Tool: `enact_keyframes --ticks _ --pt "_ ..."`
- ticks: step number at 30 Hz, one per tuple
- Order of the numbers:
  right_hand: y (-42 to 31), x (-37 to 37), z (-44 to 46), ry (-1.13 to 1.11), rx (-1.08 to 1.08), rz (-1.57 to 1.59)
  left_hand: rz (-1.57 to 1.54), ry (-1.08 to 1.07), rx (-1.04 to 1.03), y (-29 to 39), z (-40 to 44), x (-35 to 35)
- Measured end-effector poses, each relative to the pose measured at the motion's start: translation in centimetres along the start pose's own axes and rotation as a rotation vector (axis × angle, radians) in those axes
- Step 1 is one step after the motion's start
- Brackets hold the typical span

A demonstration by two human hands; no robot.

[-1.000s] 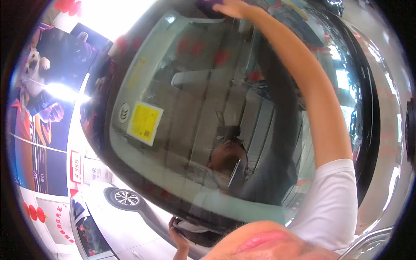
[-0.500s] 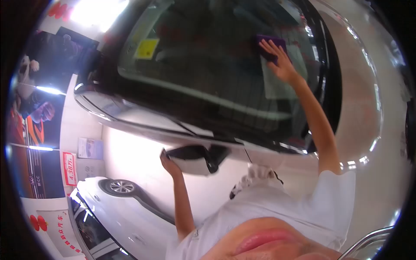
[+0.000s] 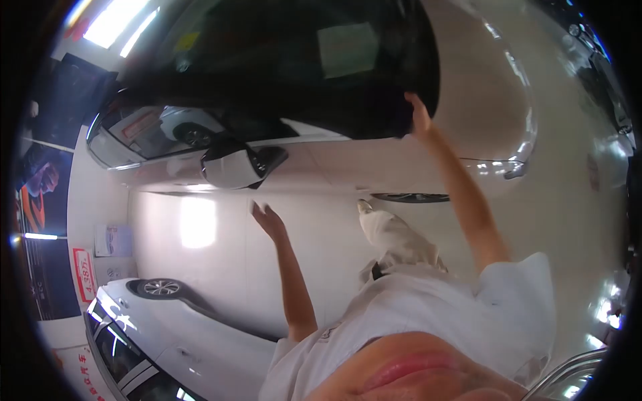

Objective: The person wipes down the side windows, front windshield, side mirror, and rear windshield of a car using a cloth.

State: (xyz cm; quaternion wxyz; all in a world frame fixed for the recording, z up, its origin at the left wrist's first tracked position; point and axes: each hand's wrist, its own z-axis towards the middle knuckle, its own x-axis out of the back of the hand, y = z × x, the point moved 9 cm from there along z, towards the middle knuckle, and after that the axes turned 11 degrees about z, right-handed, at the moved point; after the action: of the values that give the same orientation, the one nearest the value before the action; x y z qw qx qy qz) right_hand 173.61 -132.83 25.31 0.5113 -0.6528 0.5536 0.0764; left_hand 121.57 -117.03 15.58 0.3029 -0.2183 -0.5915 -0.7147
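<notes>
right grip (image 3: 418,117) is up against a dark cloth (image 3: 393,110) at the windshield (image 3: 274,50), upper right of centre, can't tell if it's clamped; cloth's long axis and direction get lost in the black. Left grip (image 3: 269,220) looks apart, blurry, below the wing mirror (image 3: 231,168)

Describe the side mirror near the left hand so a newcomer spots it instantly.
Find the car across the top. On its near side, just above the left hand in view, the side mirror juts out. Its pale-and-black housing sets it apart from the glossy side window behind it.
</notes>
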Motion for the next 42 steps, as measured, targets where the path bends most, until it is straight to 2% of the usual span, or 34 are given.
enact_keyframes --ticks 1,2,3,4,6,7,8,9,10,11,12,14,16,18,21,23,26,27,31,32,34,38,40,41,42 --pt "-0.1 1.9 -1.3 0.01 0.058 0.043 0.008 -0.137 0.092 -2.0 -5.0 -2.8" --pt "0.2 2.7 -4.2 0.063 0.017 0.189 0.029 -0.272 0.178 -4.0 -10.3 -5.5" --pt "1.3 5.1 -7.1 -0.104 0.116 0.309 0.373 -0.528 0.046 -5.2 -19.3 -9.8" --pt "1.7 8.3 -8.8 -0.161 0.106 0.424 0.093 -0.631 0.26 -2.2 -25.4 -10.4" --pt "4.4 16.0 -12.2 -0.117 0.073 0.576 0.01 -0.776 0.243 3.4 -34.9 -11.3" --pt "4.9 18.0 -15.4 -0.137 0.09 0.626 0.056 -0.848 0.124 5.2 -38.7 -12.3" --pt "5.8 21.1 -17.8 -0.098 0.057 0.706 0.093 -0.895 -0.092 5.0 -41.8 -15.1" --pt "6.8 24.8 -19.5 -0.1 0.052 0.746 0.048 -0.947 -0.153 7.9 -42.9 -15.9" --pt "7.5 28.4 -21.5 0.006 0.046 0.779 0.002 -0.999 -0.213 12.8 -43.0 -16.0" --pt "7.9 32.0 -23.4 0.095 0.034 0.82 0.047 -0.917 -0.313 18.3 -42.3 -15.1" --pt "6.9 33.2 -25.1 -0.005 0.047 0.869 0.089 -0.835 -0.413 23.1 -41.1 -14.9" --pt "4.0 37.9 -27.1 -0.029 0.057 0.882 0.104 -0.551 -0.723 30.7 -39.2 -17.0" --pt "-1.0 41.7 -28.5 0.004 0.071 0.815 0.246 -0.43 -0.722 38.0 -37.3 -20.1" --pt "-7.8 45.8 -29.3 0.019 0.089 0.753 0.239 -0.33 -0.82 46.5 -37.4 -24.1" --pt "-17.5 51.4 -31.6 0.08 0.191 0.641 0.31 -0.277 -0.886 52.5 -39.3 -33.6" --pt "-24.1 55.2 -33.2 0.112 0.233 0.602 0.556 -0.232 -0.914 54.5 -41.2 -40.5" --pt "-32.8 61.0 -35.4 0.196 0.334 0.586 0.525 -0.349 -0.932 58.3 -43.4 -48.0" --pt "-35.2 62.6 -36.0 0.241 0.401 0.589 0.532 -0.302 -0.977 59.8 -43.8 -49.3" --pt "-37.5 63.3 -35.8 0.183 0.49 0.718 0.734 -0.301 -0.933 61.2 -39.3 -52.6" --pt "-38.6 65.2 -34.7 0.191 0.48 0.711 0.736 -0.311 -0.922 62.6 -38.8 -54.6" --pt "-41.9 70.1 -31.6 0.166 0.47 0.741 0.799 -0.199 -0.919 66.2 -38.3 -59.0" --pt "-46.1 74.9 -26.4 0.161 0.422 0.7 0.803 -0.19 -0.824 70.8 -34.5 -63.8" --pt "-48.8 78.0 -22.6 0.099 0.344 0.684 0.948 -0.242 -0.554 71.6 -31.3 -68.0" --pt "-49.2 81.2 -20.8 0.162 0.309 0.735 0.941 -0.268 -0.524 72.6 -30.6 -69.1" --pt "-50.2 81.8 -20.3 0.077 0.306 0.748 0.962 -0.321 -0.434 73.1 -29.4 -69.1"
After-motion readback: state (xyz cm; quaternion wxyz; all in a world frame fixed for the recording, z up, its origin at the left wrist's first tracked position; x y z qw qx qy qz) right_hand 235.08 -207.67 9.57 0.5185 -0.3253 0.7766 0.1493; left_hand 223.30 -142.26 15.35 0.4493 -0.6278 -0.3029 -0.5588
